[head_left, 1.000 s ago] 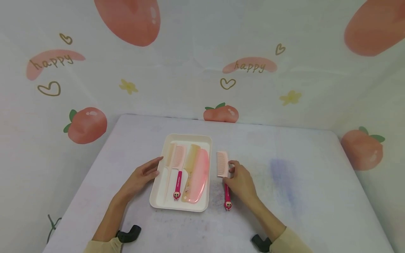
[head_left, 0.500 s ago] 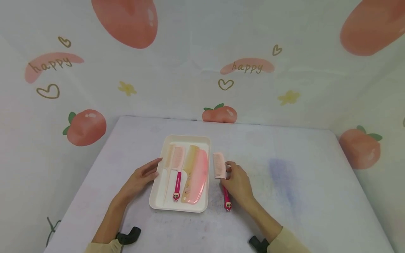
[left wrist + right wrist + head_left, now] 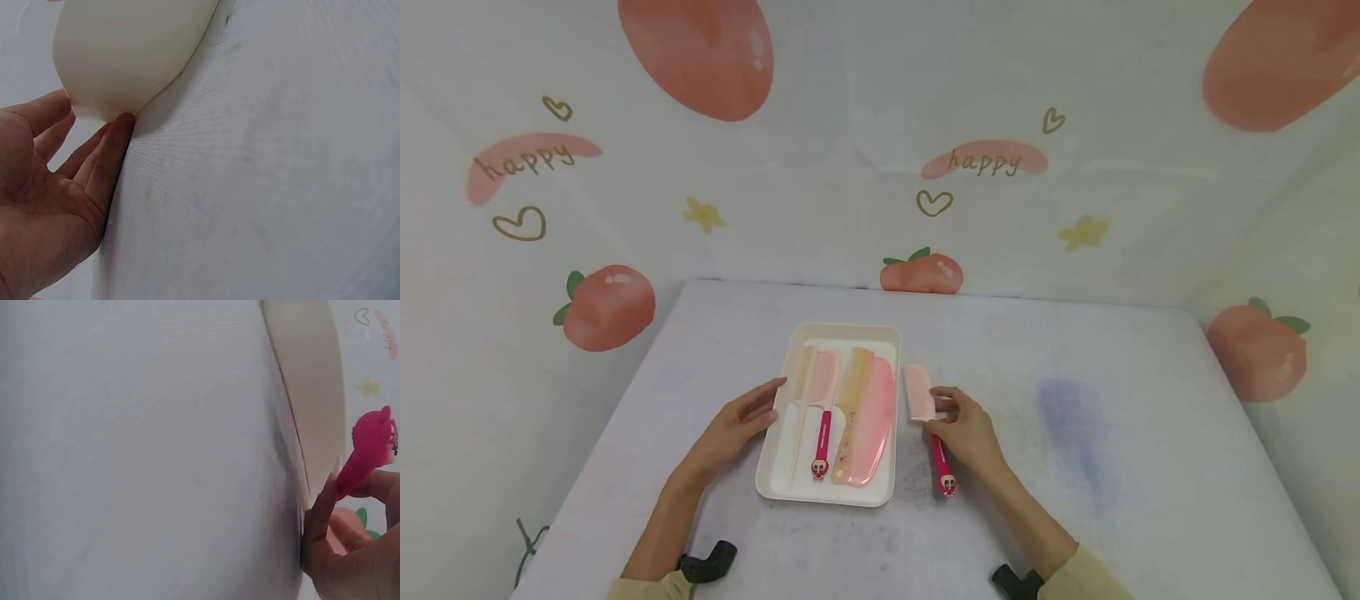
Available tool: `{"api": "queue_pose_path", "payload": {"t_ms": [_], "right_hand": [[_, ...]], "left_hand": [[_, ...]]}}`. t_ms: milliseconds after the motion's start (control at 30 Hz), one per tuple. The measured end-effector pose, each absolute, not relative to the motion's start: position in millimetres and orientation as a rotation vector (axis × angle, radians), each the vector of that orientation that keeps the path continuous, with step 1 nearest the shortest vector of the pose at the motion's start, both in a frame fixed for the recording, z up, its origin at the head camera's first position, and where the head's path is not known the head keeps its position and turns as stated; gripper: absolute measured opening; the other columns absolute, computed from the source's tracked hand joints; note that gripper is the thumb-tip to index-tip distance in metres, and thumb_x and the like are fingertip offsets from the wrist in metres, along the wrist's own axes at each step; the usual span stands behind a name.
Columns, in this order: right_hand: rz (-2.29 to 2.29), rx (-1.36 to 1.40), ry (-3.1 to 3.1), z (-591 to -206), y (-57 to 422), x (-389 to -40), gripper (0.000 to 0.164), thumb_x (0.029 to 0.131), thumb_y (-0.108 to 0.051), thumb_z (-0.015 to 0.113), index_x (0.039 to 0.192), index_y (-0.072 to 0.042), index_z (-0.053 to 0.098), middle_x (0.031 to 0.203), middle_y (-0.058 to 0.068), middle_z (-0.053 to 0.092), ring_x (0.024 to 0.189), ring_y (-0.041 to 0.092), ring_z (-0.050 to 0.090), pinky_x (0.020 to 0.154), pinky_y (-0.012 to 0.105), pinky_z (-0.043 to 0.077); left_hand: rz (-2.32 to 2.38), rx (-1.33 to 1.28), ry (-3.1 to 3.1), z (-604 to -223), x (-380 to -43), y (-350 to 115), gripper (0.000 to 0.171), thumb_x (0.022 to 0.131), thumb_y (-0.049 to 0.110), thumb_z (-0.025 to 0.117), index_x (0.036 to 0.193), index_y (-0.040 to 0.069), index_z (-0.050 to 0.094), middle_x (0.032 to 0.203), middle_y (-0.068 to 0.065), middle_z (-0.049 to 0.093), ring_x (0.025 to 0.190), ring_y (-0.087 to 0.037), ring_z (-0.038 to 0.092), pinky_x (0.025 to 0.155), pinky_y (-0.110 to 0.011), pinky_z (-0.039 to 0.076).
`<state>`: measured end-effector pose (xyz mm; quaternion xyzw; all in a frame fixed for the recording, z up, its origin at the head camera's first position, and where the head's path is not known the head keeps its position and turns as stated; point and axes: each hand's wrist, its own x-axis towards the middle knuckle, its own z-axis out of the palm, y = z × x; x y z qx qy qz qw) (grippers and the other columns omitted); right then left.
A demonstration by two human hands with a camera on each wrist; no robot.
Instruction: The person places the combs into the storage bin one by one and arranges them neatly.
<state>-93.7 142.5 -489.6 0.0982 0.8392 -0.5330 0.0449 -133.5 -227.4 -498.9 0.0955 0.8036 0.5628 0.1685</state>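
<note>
In the head view, my left hand (image 3: 730,429) touches the left side of a cream tray (image 3: 775,468) with fingertips and thumb. The left wrist view has those fingers (image 3: 115,144) against the tray's outer wall (image 3: 131,56). To the tray's right, my right hand (image 3: 973,437) pinches a pale pink comb (image 3: 917,393) where its head meets the magenta handle. The handle's character-shaped end (image 3: 369,447) sticks up past my thumb and fingers in the right wrist view. Inside the tray lies a matching comb (image 3: 823,442) with a magenta handle.
Also in the tray are a thin tail comb (image 3: 801,383), a yellowish comb (image 3: 855,383) and a pink curved comb (image 3: 874,425). They lie side by side on the white-covered table (image 3: 1112,500). A peach-printed cloth (image 3: 820,167) hangs behind.
The comb in my right hand has shifted slightly left toward the tray and turned, its head leaning left and its teeth no longer distinct. My left hand stays at the tray.
</note>
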Motion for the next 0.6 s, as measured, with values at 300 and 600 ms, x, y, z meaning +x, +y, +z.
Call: {"api": "queue_pose_path", "payload": {"t_ms": [300,600], "right_hand": [[-1.837,0.376,2.243,-485.0,147.3,-94.0,0.043,0.083,-0.001,0.066,0.124,-0.009,0.066,0.116,0.014,0.063,0.089,0.021,0.061,0.071,0.028,0.053],[-1.976,0.375,2.087,-483.3,150.9,-93.4,0.042,0.087,-0.003,0.068,0.128,-0.007,0.064,0.12,0.016,0.062,0.088,0.02,0.062,0.072,0.029,0.051]], "left_hand": [[1.602,0.262,2.286,-498.2,-131.6,-226.7,0.059,0.098,0.029,0.065,0.152,0.026,0.042,0.156,-0.01,0.039,0.141,-0.031,0.04,0.098,-0.015,0.042],[1.624,0.272,2.267,-497.9,-132.4,-226.6,0.059,0.098,0.026,0.065,0.152,0.024,0.042,0.156,-0.011,0.039,0.141,-0.031,0.041,0.097,-0.016,0.043]]}}
